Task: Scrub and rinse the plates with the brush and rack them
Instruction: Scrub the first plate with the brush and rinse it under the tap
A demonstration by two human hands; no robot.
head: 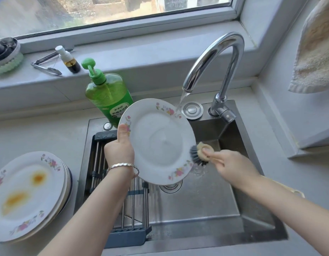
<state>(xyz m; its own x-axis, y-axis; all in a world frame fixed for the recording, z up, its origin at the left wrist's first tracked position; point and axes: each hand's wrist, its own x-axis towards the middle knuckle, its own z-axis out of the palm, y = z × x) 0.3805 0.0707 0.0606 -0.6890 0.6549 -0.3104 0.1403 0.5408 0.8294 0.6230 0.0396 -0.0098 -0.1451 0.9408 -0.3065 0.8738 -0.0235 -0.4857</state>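
Left hand (119, 150) has the plate (160, 145) pinched at its left rim, thumb on the face and the other fingers hidden behind it. The plate's tilted over the sink (197, 209), with the faucet (215, 58) stream landing on its top edge. Right hand (232, 167) is curled snug round the brush (198, 154), a fingertip pressing its head, bristles touching the lower right rim.

My take: hold that tilt so water sheets down the face, scrub round the rim in small circles, and turn the plate bit by bit. The rack (134, 209) sits along the sink's left side, and the dirty stack (29, 196) is at the counter's (40, 133) left edge.
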